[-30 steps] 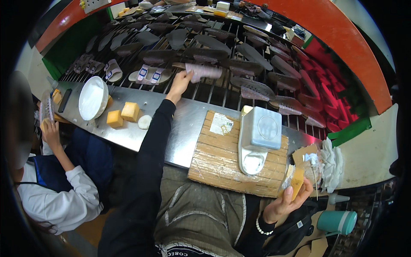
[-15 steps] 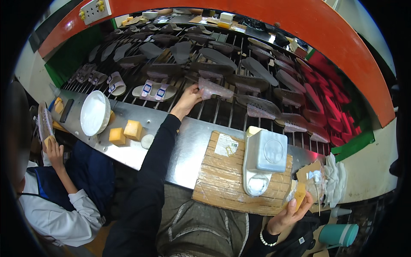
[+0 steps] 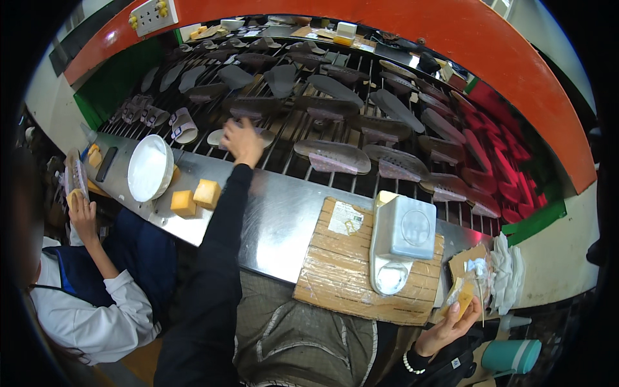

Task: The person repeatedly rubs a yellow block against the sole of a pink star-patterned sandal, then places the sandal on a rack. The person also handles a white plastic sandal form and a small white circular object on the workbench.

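Observation:
My left hand point(image 3: 242, 143) reaches over the front of the roller rack, fingers apart and slightly blurred. Under it lies a light-soled sandal point(image 3: 215, 138), mostly covered by the hand; whether the fingertips touch it I cannot tell. To the right, a dark-soled sandal point(image 3: 331, 157) with a pinkish strap rests on the bars. At the lower right my right hand point(image 3: 449, 329) is closed on a yellow sponge point(image 3: 461, 302), beside a cardboard sheet point(image 3: 335, 271). A translucent plastic container with a white round opening point(image 3: 401, 229) stands on that cardboard.
Several shoe soles and sandals cover the rack, reddish-lit at right point(image 3: 509, 174). A white bowl point(image 3: 148, 169) and yellow sponge blocks point(image 3: 206, 193) sit on the metal ledge point(image 3: 274, 222). At left a co-worker's hand point(image 3: 82, 216) holds a sponge against a sandal. White gloves point(image 3: 509, 274) hang at right.
My left hand has let go of the pinkish-strapped sandal, now lying on the rack, and moved left over the light-soled sandal. My right hand still holds the sponge, slightly shifted.

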